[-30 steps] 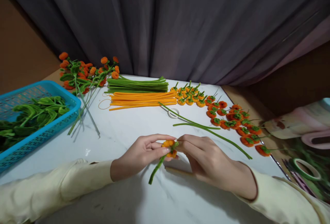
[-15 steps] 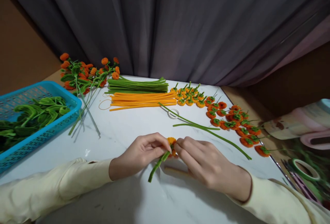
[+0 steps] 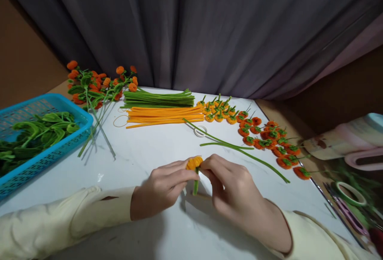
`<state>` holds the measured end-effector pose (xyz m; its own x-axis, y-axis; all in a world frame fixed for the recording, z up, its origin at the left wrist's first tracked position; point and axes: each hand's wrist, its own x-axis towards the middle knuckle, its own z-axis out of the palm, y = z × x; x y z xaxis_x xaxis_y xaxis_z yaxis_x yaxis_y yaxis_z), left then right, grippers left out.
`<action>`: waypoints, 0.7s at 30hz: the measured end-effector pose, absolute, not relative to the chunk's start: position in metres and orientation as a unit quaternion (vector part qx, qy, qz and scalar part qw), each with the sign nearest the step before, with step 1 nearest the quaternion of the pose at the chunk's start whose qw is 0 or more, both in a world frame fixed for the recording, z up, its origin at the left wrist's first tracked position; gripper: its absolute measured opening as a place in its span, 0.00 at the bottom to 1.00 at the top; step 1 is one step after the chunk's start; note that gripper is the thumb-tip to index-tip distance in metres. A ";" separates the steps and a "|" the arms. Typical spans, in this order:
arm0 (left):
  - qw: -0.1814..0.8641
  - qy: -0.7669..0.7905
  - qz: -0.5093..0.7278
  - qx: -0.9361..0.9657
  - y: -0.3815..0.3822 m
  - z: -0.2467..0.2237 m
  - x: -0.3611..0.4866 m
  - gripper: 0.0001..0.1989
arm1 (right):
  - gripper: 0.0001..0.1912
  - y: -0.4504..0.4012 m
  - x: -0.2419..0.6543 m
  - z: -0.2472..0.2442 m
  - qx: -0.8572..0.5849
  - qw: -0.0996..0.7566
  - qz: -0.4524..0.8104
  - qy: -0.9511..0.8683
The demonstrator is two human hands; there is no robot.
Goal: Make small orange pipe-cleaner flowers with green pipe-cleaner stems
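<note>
A small yellow-orange fuzzy flower head (image 3: 194, 163) is held between both hands above the white table (image 3: 143, 148), its green stem pointing down toward me. My left hand (image 3: 164, 184) pinches it from the left, fingers closed. From the right, my right hand (image 3: 236, 188) grips its edge with thumb and fingertips. Beyond the hands lie two loose green stems (image 3: 224, 142), one crossing a white ring (image 3: 200, 131). Farther back are bundles of green stems (image 3: 158, 99) and orange stems (image 3: 164, 115). Yellow heads (image 3: 220, 115) and orange heads (image 3: 283, 160) are spread to their right.
A blue basket (image 3: 68, 140) of green leaves stands at the left, near a bunch of orange flowers (image 3: 95, 84). On the right are a bottle (image 3: 338, 136), a green tape roll (image 3: 350, 194) and pink-handled scissors (image 3: 348, 212). A dark curtain (image 3: 191, 32) hangs behind.
The flower head has turned so more of its yellow petals show, and its green stem now points down instead of lower left. Both hands have changed their grip around it.
</note>
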<state>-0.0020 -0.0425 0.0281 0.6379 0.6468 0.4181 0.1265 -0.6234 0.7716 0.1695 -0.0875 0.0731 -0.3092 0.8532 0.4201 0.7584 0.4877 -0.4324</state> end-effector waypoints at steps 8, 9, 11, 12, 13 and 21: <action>0.656 0.330 0.255 0.629 -0.037 0.031 0.003 0.20 | 0.08 -0.067 0.182 0.071 -0.558 0.297 0.416 -0.653; 0.708 0.320 0.228 0.587 -0.034 0.032 0.004 0.21 | 0.07 -0.066 0.185 0.070 -0.554 0.282 0.425 -0.658; 0.786 0.297 0.191 0.508 -0.027 0.033 0.006 0.20 | 0.07 -0.065 0.189 0.066 -0.547 0.259 0.418 -0.678; 0.813 0.291 0.181 0.471 -0.024 0.033 0.007 0.19 | 0.07 -0.065 0.191 0.063 -0.543 0.259 0.394 -0.695; 0.833 0.290 0.175 0.437 -0.022 0.032 0.007 0.18 | 0.07 -0.066 0.193 0.060 -0.536 0.269 0.353 -0.718; 0.880 0.298 0.164 0.332 -0.017 0.027 0.011 0.11 | 0.14 -0.084 0.201 0.044 -0.333 0.205 -0.130 -0.911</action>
<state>0.0109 -0.0173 0.0267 0.7687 0.4861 -0.4156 -0.0910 0.7264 0.6813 0.2008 -0.0840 0.0444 -0.6946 0.5539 0.4591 0.6600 0.7446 0.1002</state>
